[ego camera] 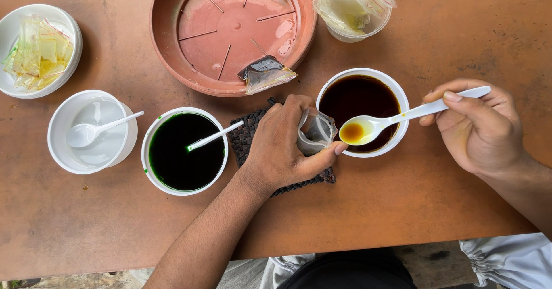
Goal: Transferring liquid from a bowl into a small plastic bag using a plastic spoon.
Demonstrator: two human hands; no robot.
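Observation:
My left hand (282, 148) grips a small clear plastic pouch (315, 131) with its mouth turned toward the spoon, above a dark woven mat (244, 134). My right hand (480, 125) holds a white plastic spoon (368, 128) by its handle. The spoon bowl carries a little amber-brown liquid and hovers at the pouch's mouth, over the near rim of a white bowl of dark brown liquid (362, 96).
A white bowl of dark green liquid (184, 151) with a spoon stands left of the mat. Farther left are an empty white bowl with a spoon (92, 131) and a bowl of filled yellow pouches (37, 50). A terracotta saucer (230, 33) holds one filled pouch (265, 73). A cup of bags (353, 4) stands behind.

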